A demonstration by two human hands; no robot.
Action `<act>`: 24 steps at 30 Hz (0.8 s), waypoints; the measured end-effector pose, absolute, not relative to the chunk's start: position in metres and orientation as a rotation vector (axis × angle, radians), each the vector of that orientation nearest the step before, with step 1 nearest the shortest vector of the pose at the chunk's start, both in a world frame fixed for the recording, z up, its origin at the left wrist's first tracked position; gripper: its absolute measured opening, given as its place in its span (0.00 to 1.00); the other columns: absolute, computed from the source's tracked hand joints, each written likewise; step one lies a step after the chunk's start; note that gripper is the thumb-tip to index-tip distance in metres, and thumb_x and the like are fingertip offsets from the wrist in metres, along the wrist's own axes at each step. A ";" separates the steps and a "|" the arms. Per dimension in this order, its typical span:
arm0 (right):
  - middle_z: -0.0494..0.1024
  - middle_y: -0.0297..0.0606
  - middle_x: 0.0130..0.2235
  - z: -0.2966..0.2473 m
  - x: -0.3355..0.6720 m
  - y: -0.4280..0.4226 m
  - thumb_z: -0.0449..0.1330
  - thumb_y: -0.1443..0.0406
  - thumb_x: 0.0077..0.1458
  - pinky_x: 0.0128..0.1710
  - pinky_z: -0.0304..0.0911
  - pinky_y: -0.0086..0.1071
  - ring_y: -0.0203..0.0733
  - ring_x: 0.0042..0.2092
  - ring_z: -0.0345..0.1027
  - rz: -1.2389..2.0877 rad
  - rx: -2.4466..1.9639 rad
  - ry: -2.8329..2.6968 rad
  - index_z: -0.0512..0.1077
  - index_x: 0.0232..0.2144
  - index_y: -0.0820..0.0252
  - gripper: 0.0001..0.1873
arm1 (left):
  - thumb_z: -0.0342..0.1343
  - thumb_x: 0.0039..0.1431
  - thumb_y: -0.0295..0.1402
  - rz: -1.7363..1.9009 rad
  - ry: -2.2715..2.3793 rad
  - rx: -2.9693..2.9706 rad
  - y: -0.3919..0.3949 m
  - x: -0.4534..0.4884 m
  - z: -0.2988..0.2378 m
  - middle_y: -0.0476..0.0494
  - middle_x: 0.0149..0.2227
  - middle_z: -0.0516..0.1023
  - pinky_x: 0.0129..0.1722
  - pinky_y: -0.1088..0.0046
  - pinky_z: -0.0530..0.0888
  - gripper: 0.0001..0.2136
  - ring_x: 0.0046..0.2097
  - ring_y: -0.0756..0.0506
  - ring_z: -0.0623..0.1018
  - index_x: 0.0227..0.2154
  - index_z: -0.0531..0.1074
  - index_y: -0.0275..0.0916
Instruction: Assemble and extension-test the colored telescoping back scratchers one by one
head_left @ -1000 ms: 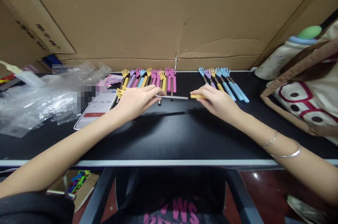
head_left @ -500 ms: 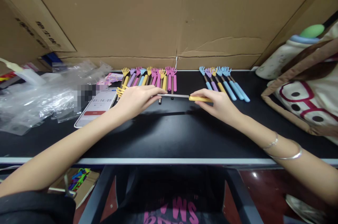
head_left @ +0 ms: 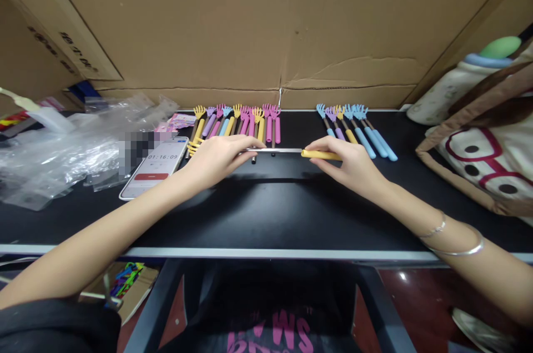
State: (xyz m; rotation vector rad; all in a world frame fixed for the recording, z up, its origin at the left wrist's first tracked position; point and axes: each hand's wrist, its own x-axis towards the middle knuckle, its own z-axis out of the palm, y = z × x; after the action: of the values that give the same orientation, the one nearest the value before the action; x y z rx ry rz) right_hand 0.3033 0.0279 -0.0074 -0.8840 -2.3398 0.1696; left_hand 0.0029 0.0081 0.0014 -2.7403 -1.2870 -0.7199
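My left hand (head_left: 220,161) pinches the thin metal rod (head_left: 283,150) of a back scratcher, whose yellow claw head (head_left: 194,147) shows past the hand's far side. My right hand (head_left: 347,161) is closed on a yellow handle sleeve (head_left: 320,155) at the other end of the rod. The rod's tip meets the sleeve's opening; how deep it goes in, I cannot tell. Both hands hover level above the black table. Behind my left hand lies a row of back scratchers (head_left: 251,122) in pink, yellow, purple and blue, with handle sleeves beside their rods.
At the back right lie several back scratchers with handles (head_left: 365,141). A phone (head_left: 156,167) showing a timer and clear plastic bags (head_left: 79,147) are on the left. A cloth bag (head_left: 478,147) and a bottle (head_left: 441,89) stand right. Cardboard (head_left: 250,20) walls the back.
The view has shifted slightly. My right hand and the yellow sleeve sit a touch farther right; both hands keep their hold on the back scratcher.
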 end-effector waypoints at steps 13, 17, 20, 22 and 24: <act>0.80 0.41 0.41 -0.006 0.302 0.027 0.55 0.66 0.62 0.42 0.68 0.39 0.45 0.42 0.74 0.093 -0.852 -2.344 0.71 0.40 0.54 0.06 | 0.47 0.71 0.39 -0.774 -1.311 -2.826 0.008 0.003 -0.001 0.44 0.46 0.82 0.43 0.72 0.73 0.14 0.45 0.45 0.81 0.48 0.74 0.41; 0.80 0.41 0.41 -0.006 0.301 0.028 0.55 0.66 0.62 0.43 0.67 0.41 0.46 0.42 0.73 0.074 -0.834 -2.349 0.71 0.41 0.54 0.07 | 0.47 0.71 0.38 -0.778 -1.283 -2.823 0.009 0.002 -0.001 0.44 0.45 0.82 0.43 0.72 0.73 0.14 0.44 0.45 0.81 0.48 0.75 0.40; 0.80 0.41 0.41 -0.006 0.301 0.028 0.54 0.66 0.63 0.43 0.67 0.42 0.47 0.42 0.73 0.039 -0.815 -2.358 0.72 0.41 0.54 0.08 | 0.47 0.71 0.37 -0.790 -1.261 -2.829 0.009 0.002 -0.001 0.44 0.45 0.82 0.42 0.73 0.73 0.13 0.44 0.45 0.81 0.48 0.75 0.40; 0.80 0.42 0.40 -0.006 0.301 0.028 0.53 0.67 0.63 0.43 0.66 0.42 0.46 0.42 0.72 -0.004 -0.784 -2.369 0.72 0.41 0.55 0.08 | 0.48 0.71 0.37 -0.795 -1.258 -2.828 0.010 0.002 -0.001 0.44 0.45 0.83 0.42 0.73 0.73 0.13 0.44 0.45 0.81 0.48 0.75 0.39; 0.80 0.42 0.40 -0.006 0.302 0.028 0.53 0.67 0.64 0.43 0.66 0.41 0.46 0.41 0.72 -0.043 -0.757 -2.378 0.72 0.42 0.55 0.08 | 0.48 0.70 0.37 -0.804 -1.251 -2.826 0.010 0.002 -0.001 0.44 0.45 0.83 0.42 0.73 0.73 0.13 0.44 0.45 0.81 0.48 0.76 0.39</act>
State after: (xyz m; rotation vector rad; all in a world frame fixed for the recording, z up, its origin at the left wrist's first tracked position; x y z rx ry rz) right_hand 0.3018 0.0279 -0.0061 -0.7567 -2.3783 -0.0425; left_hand 0.0024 0.0097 -0.0013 -2.8256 -1.2515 -0.8036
